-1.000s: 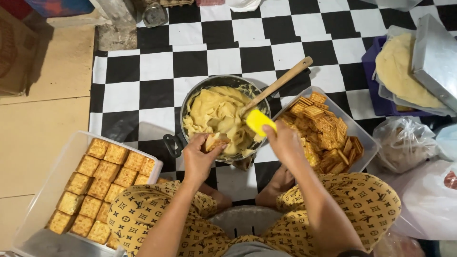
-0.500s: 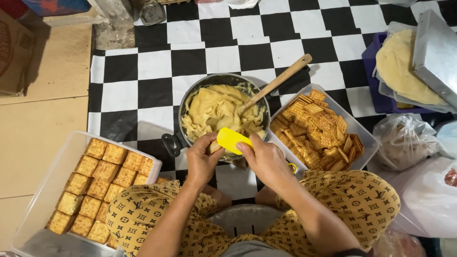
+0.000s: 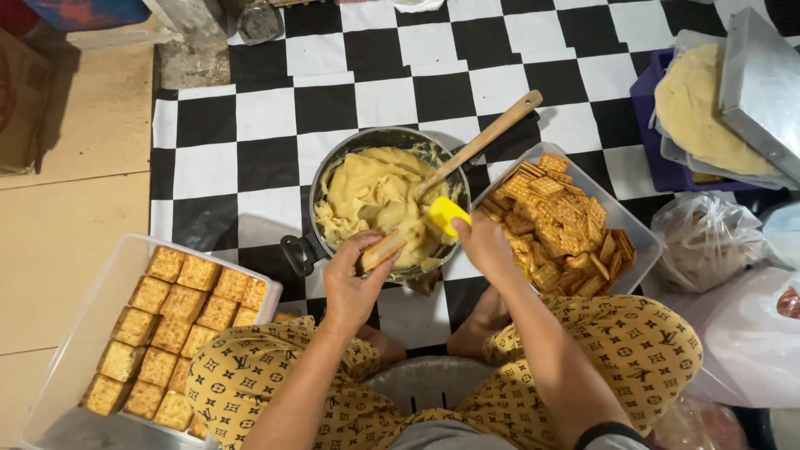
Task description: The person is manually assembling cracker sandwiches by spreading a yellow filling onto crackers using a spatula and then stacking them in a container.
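Two hands: left hand (image 3: 354, 279) grips cracker sandwich (image 3: 383, 248), right hand (image 3: 483, 243) half-hides yellow spatula (image 3: 446, 215).

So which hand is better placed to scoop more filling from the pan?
The right hand, probably. It holds the yellow spatula at the edge of the pan, beside the filling. The left hand is busy holding a cracker.

Both hands (image 3: 354, 279) (image 3: 483, 246) forward, grips closed.

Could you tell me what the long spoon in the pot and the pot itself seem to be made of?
The spoon looks like bare, matte wood: pale tan, unpainted handle. The pot looks like metal, grey rim with a dull sheen, and its dark side handle is possibly plastic.
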